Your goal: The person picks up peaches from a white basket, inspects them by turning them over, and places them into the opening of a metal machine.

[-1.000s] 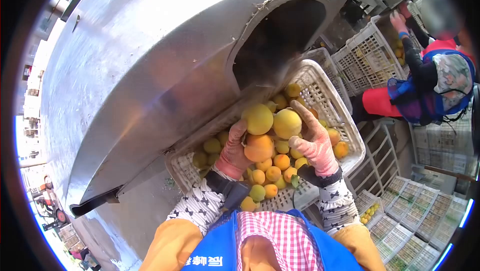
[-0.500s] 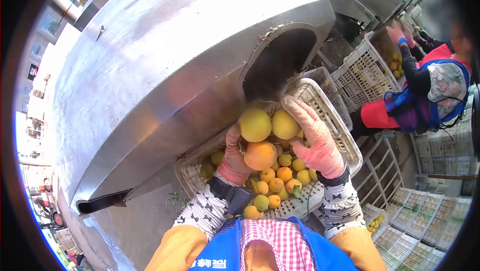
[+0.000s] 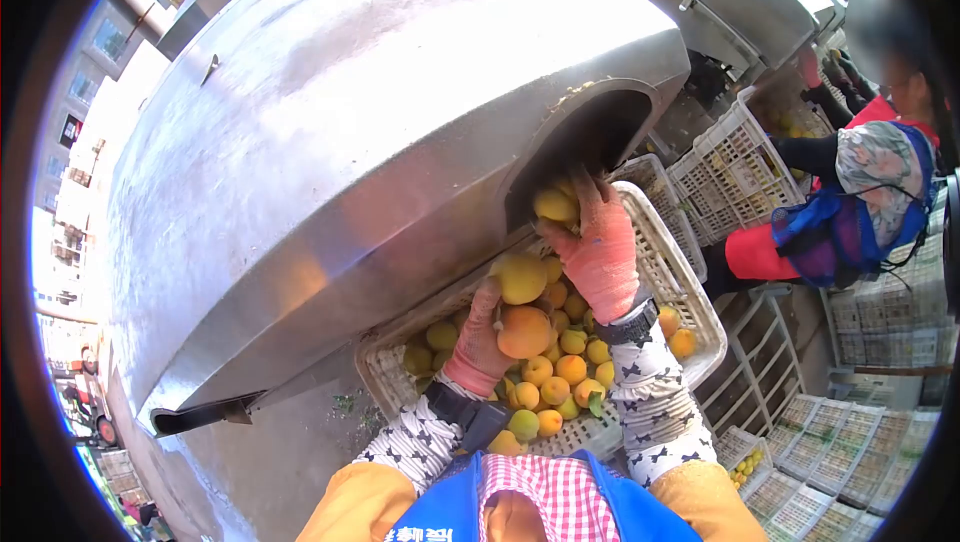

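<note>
My left hand (image 3: 476,350), in a pink work glove, is closed round an orange apricot (image 3: 524,332) and a larger yellow apricot (image 3: 520,279) above the crate. My right hand (image 3: 602,260), gloved the same way, holds a yellow apricot (image 3: 556,205) between thumb and fingers. Its fingertips reach into the dark round opening (image 3: 598,132) of a metal housing (image 3: 340,167). Below both hands stands a white plastic crate (image 3: 708,327), with many yellow and orange apricots (image 3: 553,390) inside. The right forearm covers part of them.
The housing's curved metal edge runs close along the crate's far side. More white crates (image 3: 730,167) stand at the right, beside a co-worker (image 3: 850,202) in a blue vest. A white metal frame (image 3: 755,342) lies right of my crate, with stacked crates (image 3: 835,447) beyond.
My right hand has moved up and forward to the opening with a yellow apricot. The left hand stays over the crate, still holding its fruit. The co-worker's arms have shifted away.
</note>
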Motion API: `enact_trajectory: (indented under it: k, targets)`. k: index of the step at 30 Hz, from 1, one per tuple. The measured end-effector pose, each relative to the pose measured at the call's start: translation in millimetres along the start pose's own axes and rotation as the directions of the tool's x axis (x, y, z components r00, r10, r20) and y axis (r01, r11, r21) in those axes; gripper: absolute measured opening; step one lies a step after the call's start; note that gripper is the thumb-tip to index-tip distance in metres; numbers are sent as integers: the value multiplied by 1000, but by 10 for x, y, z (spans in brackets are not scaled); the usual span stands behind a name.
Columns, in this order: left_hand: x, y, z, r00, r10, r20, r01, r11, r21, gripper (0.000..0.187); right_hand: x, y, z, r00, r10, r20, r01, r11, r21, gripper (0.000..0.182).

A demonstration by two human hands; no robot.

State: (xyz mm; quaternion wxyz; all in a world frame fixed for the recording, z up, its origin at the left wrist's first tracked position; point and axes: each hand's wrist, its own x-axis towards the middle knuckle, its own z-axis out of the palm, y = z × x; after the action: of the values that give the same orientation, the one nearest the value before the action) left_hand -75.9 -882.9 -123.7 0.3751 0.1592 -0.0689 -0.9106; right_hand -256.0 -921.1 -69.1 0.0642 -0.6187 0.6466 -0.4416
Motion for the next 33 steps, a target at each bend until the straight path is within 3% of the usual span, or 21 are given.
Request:
enact_trajectory:
  k: [3,5,6,8,9,10,11,12,14,16,17,18,19,22,24,25,27,29,30,32,33]
  targets:
    - [-12,12,11,991,-1,-137,-6,999,-46,54,154,47,349,998,56,-18,-58,990,-132,68]
    - [3,41,33,974,23,-224,-29,999,-22,53,345,85,441,998,-10,-63,-2,983,-181,71]
    - [-17,54,10,981,48,-188,-26,993,116,53,354,69,272,968,-151,-200,158,987,21,73]
    - [-13,73,22,986,73,-150,-34,969,246,54,184,-98,-102,992,114,-56,-97,965,245,72]
    - [11,63,93,975,198,-101,-140,899,414,57,10,-149,-219,957,284,62,-288,899,329,72]
    - [40,38,174,950,311,-28,-242,791,562,60,-164,-181,-303,903,364,227,-428,790,439,70]
    - [52,2,250,948,316,-28,-248,793,556,60,-304,-205,-373,824,406,396,-565,647,511,68]
    - [64,-29,328,935,355,10,-290,748,597,63,-372,-225,-405,847,341,409,-501,770,395,70]
    - [60,-62,446,922,383,49,-325,700,636,65,-478,-315,-376,882,310,355,-432,833,345,62]
    - [65,-74,514,900,425,100,-360,593,720,51,-519,-261,-387,899,299,319,-393,874,287,58]
    - [67,-34,471,902,421,100,-356,591,724,51,-533,-202,-401,901,311,303,-420,802,425,54]
    - [65,55,454,951,306,37,-261,738,622,47,-546,-157,-418,901,323,291,-434,711,554,50]
    - [63,111,462,984,179,-10,-150,854,497,44,-558,-136,-451,917,273,291,-394,733,555,47]
    - [74,55,487,962,269,-38,-185,750,635,35,-616,-181,-464,950,149,276,-267,845,463,45]
    - [163,64,421,956,293,-13,-212,719,662,34,-593,-205,-517,885,265,384,-466,501,729,47]
    - [200,58,358,956,291,-24,-210,743,636,34,-541,-194,-481,884,265,385,-467,499,729,47]
    - [236,18,150,959,281,-42,-198,767,610,34,-358,-187,-325,820,511,257,-570,764,302,52]
    - [328,9,-35,843,404,355,-464,211,861,38,-252,-203,-255,897,418,144,-441,868,230,56]
    - [298,3,43,845,404,352,-460,211,862,38,-255,-206,-220,928,317,194,-354,914,200,56]
    - [213,23,371,934,347,83,-315,690,651,41,-302,-203,-238,951,136,278,-203,952,230,63]
    - [198,66,500,930,358,85,-324,689,648,41,-340,-196,-273,951,125,282,-194,954,230,63]
